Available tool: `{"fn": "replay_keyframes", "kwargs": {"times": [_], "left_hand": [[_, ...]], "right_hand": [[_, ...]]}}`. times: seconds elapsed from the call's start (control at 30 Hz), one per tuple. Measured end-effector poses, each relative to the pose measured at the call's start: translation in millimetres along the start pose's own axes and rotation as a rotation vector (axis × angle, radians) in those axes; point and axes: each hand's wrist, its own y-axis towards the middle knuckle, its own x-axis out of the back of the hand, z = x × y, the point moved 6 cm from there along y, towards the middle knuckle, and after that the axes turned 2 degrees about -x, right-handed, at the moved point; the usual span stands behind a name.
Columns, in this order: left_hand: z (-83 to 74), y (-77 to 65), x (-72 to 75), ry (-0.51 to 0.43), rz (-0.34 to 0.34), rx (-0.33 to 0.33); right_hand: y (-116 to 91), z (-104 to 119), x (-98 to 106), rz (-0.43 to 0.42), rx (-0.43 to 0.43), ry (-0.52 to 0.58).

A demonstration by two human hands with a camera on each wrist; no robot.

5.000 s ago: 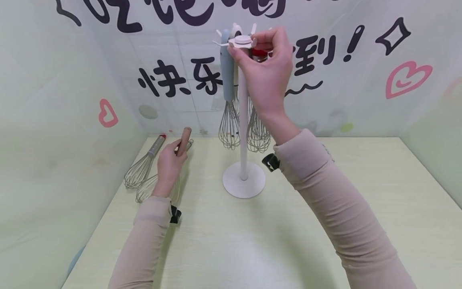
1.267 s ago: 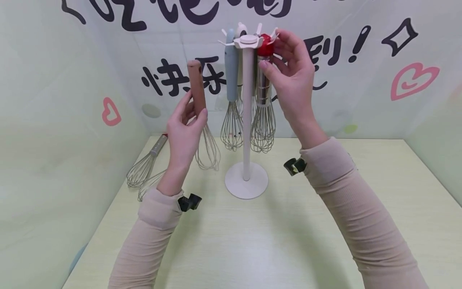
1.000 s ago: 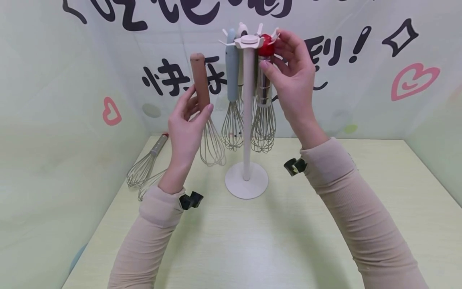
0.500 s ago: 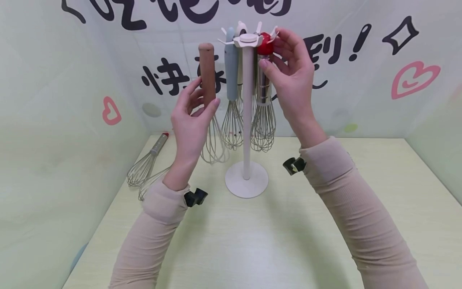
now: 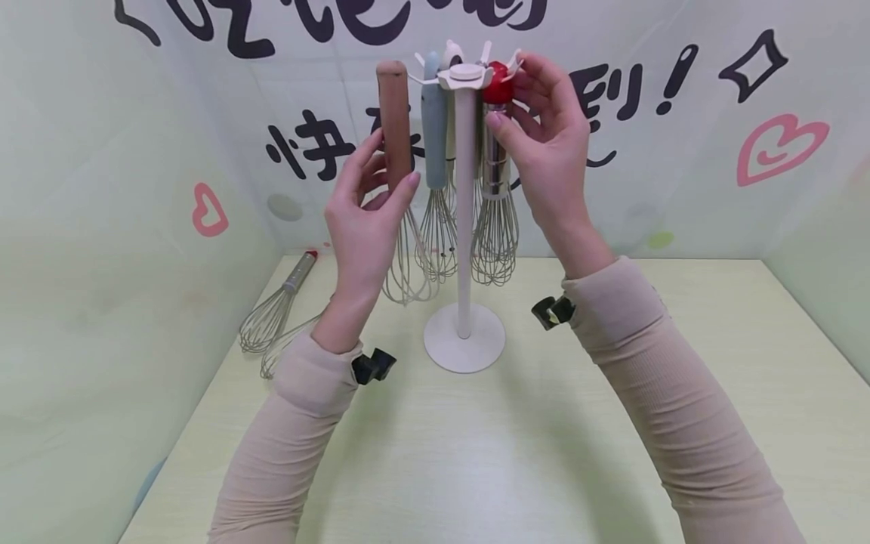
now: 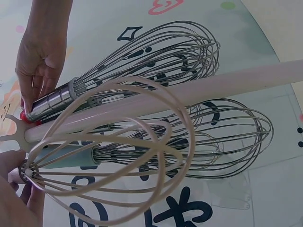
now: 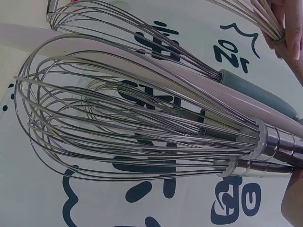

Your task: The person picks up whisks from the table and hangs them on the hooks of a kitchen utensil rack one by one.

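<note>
My left hand [image 5: 363, 227] holds a wooden-handled whisk [image 5: 394, 121] upright, its wires hanging down. The handle's top is close to the left hooks of a white whisk stand [image 5: 465, 227]; whether they touch, I cannot tell. At the stand's right side, my right hand [image 5: 553, 143] pinches a hanging whisk with a red cap and silver handle [image 5: 497, 159]. Its fingers are partly behind the cap and hook. A blue-handled whisk [image 5: 435, 140] hangs between the wooden one and the pole. In the left wrist view, pale wire loops [image 6: 156, 156] of the held whisk cross in front of the others.
Behind the pole hang other whisks, partly hidden. On the table's left lie a silver-handled whisk [image 5: 275, 306] and another whisk's wires [image 5: 285, 344], half covered by my left arm. The stand's round base [image 5: 465, 359] rests on the pale table [image 5: 476, 453]. A printed wall sheet closes the back.
From low at the left, my left hand has raised the wooden-handled whisk and brought it right, beside the stand. My right hand has gone from the stand's top to the red-capped whisk, staying there lately.
</note>
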Motion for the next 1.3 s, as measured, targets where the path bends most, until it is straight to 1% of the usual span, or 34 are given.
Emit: {"fn": "replay_keyframes", "kwargs": {"times": [0.5, 0.8, 1.03, 1.3], "left_hand": [[-1.7, 0.7, -3.4, 0.015, -0.001, -0.006], [-1.9, 1.4, -8.5, 0.019, 0.022, -0.021], [-2.1, 1.0, -11.7, 0.032, 0.036, -0.022], [0.4, 1.4, -18.9, 0.044, 0.058, -0.02]], "right_hand": [[-0.7, -0.3, 1.4, -0.004, 0.005, 0.004], [-0.6, -0.4, 1.6, -0.006, 0.0, 0.007], [-0.5, 0.2, 0.2, 0.001, 0.001, 0.008], [-0.5, 0.0, 0.8, 0.003, 0.006, 0.007]]}}
